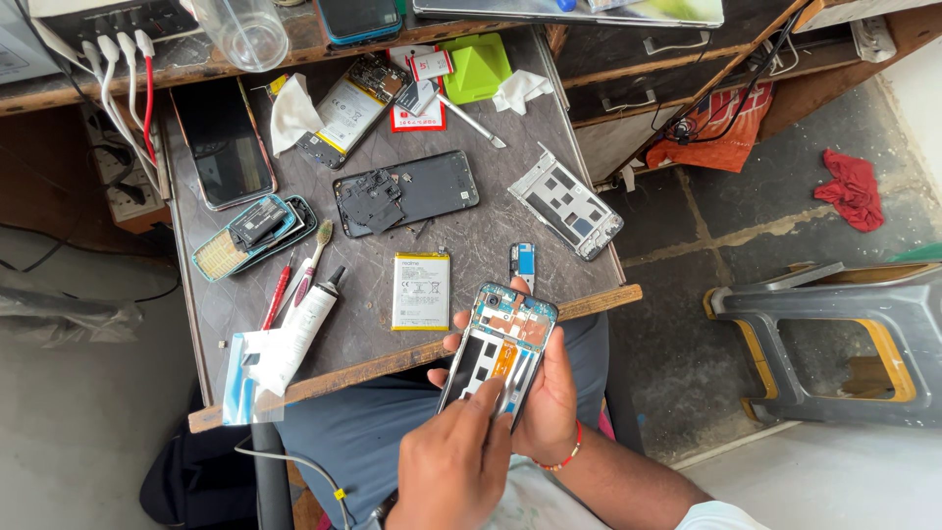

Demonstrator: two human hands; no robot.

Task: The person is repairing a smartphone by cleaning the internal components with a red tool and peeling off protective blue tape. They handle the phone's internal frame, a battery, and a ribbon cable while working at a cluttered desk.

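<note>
My right hand (551, 397), a red thread band on its wrist, cradles an opened smartphone (500, 344) from below. The phone's back is off, so its inner frame, orange flex strip and empty battery bay show. My left hand (453, 459) rests over the phone's lower end, its fingers pinching a thin metal tool (507, 395) whose tip touches the phone's inside. Both hands hover over my lap, just in front of the table's edge (392, 365). A loose white battery (421, 291) lies on the table close to the phone.
The small grey table holds a black back cover (407, 190), a silver phone frame (566, 204), another opened phone (345, 110), a phone with a dark screen (222, 143), a toothbrush (308, 266), a glue tube (299, 329) and a green triangular stand (475, 67). A grey stool (834, 334) stands at the right.
</note>
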